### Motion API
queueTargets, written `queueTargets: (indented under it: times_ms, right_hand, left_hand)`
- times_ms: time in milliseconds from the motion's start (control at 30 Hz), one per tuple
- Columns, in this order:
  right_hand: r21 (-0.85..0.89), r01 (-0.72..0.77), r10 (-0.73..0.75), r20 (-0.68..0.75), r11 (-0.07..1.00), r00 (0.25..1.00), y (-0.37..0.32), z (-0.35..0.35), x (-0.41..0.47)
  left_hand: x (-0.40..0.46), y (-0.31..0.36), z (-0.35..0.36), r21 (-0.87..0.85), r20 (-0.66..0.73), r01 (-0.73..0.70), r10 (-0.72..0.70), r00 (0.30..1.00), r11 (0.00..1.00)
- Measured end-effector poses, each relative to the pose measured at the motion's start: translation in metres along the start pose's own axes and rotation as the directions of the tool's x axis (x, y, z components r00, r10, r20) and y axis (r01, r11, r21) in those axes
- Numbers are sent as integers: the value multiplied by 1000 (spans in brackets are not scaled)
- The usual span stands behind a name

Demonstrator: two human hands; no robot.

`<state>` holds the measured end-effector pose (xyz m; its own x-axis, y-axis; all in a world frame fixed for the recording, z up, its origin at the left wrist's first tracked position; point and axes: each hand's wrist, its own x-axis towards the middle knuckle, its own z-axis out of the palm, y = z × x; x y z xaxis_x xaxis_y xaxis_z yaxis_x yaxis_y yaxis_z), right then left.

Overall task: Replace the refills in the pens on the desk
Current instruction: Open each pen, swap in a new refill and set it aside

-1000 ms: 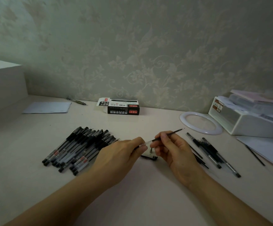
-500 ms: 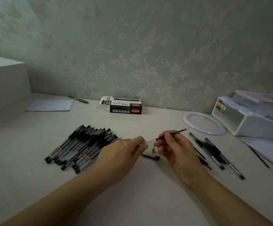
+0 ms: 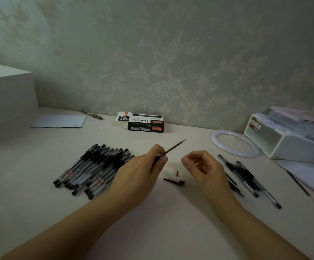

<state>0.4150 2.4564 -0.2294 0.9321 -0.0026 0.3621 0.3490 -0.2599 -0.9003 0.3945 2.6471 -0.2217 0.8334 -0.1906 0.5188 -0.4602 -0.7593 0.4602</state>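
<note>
**Head view: refill half-seated in the barrel, right hand free**

Head camera looks down on a pale desk (image 3: pixel 39 184) set against a patterned wall. Largest of the task's things is the heap of black-capped pens (image 3: pixel 94 167), lying left of centre. A smaller group of pens (image 3: pixel 246 175) lies to the right, well apart from the first. At the back stands the refill box (image 3: pixel 144 122), its flap open.

Between the two groups, the left hand (image 3: pixel 139 177) has its fingers curled round a pen barrel, mostly hidden in the fist. A thin dark refill (image 3: pixel 173 148) sticks out of it, slanting up and to the right. The right hand (image 3: pixel 201 167) hovers just beside, fingers loosely curled and holding nothing that can be made out.

On the desk below the hands lie a black cap (image 3: pixel 174 181) and a small cone tip (image 3: pixel 177 173).

The refill probably needs pushing home next. Hold the barrel steady, press along the refill's own line so it does not bend, then thread the small tip on squarely. Keep that tip in sight; it could easily roll away.
</note>
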Motion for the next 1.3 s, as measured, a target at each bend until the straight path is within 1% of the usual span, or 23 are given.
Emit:
queueTargets:
  times_ms: [33, 67, 133, 233, 333, 400, 433, 533, 600, 667, 733, 800, 867, 1033, 1067, 1200, 1300]
  right_hand:
    - [-87, 14, -17, -35, 996, 999, 3, -2, 2]
    - [-168, 32, -38, -35, 985, 999, 5, -4, 4]
    - [-266, 51, -46, 25, 963, 999, 8, -5, 5]
    - [-351, 66, -21, 133, 934, 991, 10, -3, 5]
    - [-371, 75, -9, 176, 926, 984, 12, -1, 6]
    - [-349, 63, -10, 151, 935, 988, 14, -2, 7]
    - [-308, 46, -11, 116, 950, 993, 14, -3, 8]
    - [-57, 25, -25, -4, 998, 1000, 11, -7, 9]
    - [81, 45, -45, -6, 996, 999, 7, -4, 7]
    - [147, 56, -66, 63, 988, 996, 4, 2, 2]
    - [159, 71, -97, 159, 985, 983, 3, 7, -1]
    - [160, 79, -113, 219, 984, 969, 3, 8, -1]
    - [165, 75, -111, 225, 983, 968, 4, 7, -1]
    - [103, 114, -127, 121, 988, 985, 7, 4, 1]
    - [107, 112, -125, 126, 988, 984, 7, 4, 1]
    - [115, 112, -136, 221, 987, 966, 4, 6, -2]
    - [97, 106, -127, 248, 990, 960, 4, 6, -2]
  left_hand:
    - [0, 0, 0, -11, -10, 8, -8, 1000, 1000]
    - [0, -1, 0, -8, -8, 8, -8, 1000, 1000]
    - [0, -1, 1, 21, 17, -3, 3, 1000, 1000]
    - [-1, -2, 2, 36, 53, -11, 9, 999, 999]
    - [-2, -2, 2, 34, 111, -9, 5, 994, 999]
    - [-3, -2, 3, 54, 148, -21, 13, 989, 998]
    - [-4, -2, 4, 72, 160, -30, 18, 987, 997]
    - [-4, -4, 4, 113, 168, -40, 20, 986, 993]
    - [-4, -5, 4, 123, 165, -37, 16, 986, 992]
    - [-4, -5, 4, 131, 161, -43, 21, 987, 991]
    - [-3, -5, 4, 122, 167, -50, 29, 986, 991]
    - [-3, -5, 4, 121, 184, -56, 34, 982, 991]
    - [-3, -5, 4, 123, 188, -58, 35, 982, 991]
    - [-3, -6, 4, 123, 166, -56, 35, 985, 991]
    - [-3, -6, 4, 122, 168, -60, 39, 985, 991]
    - [-3, -6, 4, 113, 194, -84, 61, 979, 990]
    - [-3, -7, 5, 120, 186, -96, 73, 980, 988]
